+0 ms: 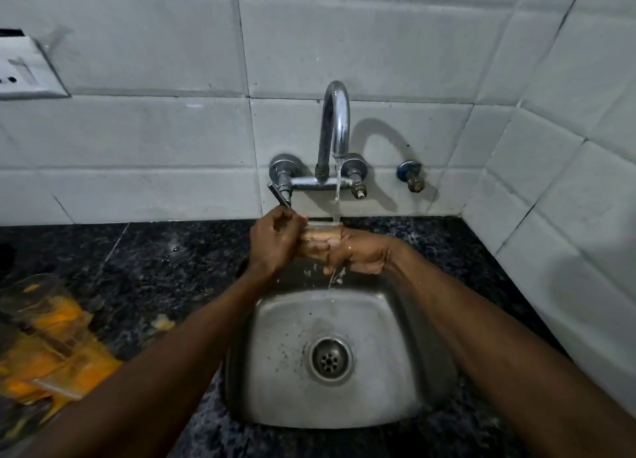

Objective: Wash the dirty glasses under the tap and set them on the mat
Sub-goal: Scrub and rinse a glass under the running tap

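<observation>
Head view: a clear glass [318, 239] is held directly below the tap [335, 123], between both hands, with the water stream [337, 196] falling onto its right part. The left hand [273, 242] grips the glass from the side left of the tap, its fingers [290, 228] curled round the wall near the rim. The right hand [361, 253], wet, clasps it from the side right of the tap; some of its fingers show through the clear wall, but whether they lie inside or behind the glass cannot be told. Water drips from the hands into the steel sink [275, 371] below the tap. Far left of the tap, on the dark worktop [155, 251], stand blurred dirty glasses [44, 320] with orange residue.
</observation>
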The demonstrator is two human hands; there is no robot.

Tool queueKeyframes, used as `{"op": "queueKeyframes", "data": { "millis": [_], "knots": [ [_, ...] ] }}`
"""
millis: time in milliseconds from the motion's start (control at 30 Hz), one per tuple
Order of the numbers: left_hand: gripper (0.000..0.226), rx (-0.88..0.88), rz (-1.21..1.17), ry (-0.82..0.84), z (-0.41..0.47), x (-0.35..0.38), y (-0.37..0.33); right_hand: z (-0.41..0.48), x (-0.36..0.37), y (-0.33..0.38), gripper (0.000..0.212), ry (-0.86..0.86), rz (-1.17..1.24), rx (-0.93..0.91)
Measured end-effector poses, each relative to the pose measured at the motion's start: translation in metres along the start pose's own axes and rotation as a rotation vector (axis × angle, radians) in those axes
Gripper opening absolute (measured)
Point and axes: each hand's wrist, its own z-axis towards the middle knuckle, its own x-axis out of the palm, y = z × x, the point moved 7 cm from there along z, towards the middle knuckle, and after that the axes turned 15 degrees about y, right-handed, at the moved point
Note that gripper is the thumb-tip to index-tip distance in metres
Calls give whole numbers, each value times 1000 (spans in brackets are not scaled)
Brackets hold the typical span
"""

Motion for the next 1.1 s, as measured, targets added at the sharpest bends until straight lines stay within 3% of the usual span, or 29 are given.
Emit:
{"op": "queueKeyframes", "data": {
  "millis": [100,167,200,233,333,367,400,433,533,600,700,767,867,900,1033,1100],
  "knots": [
    [30,-321,-1,-38,6,-1,21,-3,-4,10,48,-155,-411,72],
    [30,-583,-148,51,1,7,34,-1,-3,9,39,-114,-576,103],
    [30,-610,-232,90,-1,11,36,-1,-6,7,39,-102,-585,132],
    [30,-555,-269,85,-1,12,38,-3,-9,7,41,-125,-576,149],
    [26,-59,-160,-83,-2,-1,13,-4,-13,8,59,-154,-339,44],
    [20,32,-100,-133,-4,-4,6,-3,-7,9,65,-130,-288,14],
    [17,36,-80,-173,-2,-8,5,-2,-3,9,68,-128,-296,19],
    [20,-74,-107,-176,2,-9,10,-2,3,10,68,-119,-390,68],
    [31,-565,-178,49,-2,0,31,1,5,7,54,-115,-747,117],
    [35,-464,-211,55,-1,-1,30,2,1,0,54,-103,-739,163],
    [18,-51,-159,-94,-6,-8,13,-1,4,7,60,-117,-597,109],
    [20,-112,-103,-144,0,-10,19,-1,9,10,63,-88,-696,112],
    [26,-476,-96,16,4,-1,28,0,12,6,69,-66,-930,128],
    [28,-475,-116,45,4,1,27,-2,9,4,70,-60,-910,147],
    [16,18,-159,-31,-1,-2,3,-8,-1,6,70,-100,-639,122],
    [22,-22,-111,-77,3,-4,9,-6,0,3,67,-89,-723,151]
  ]
}}
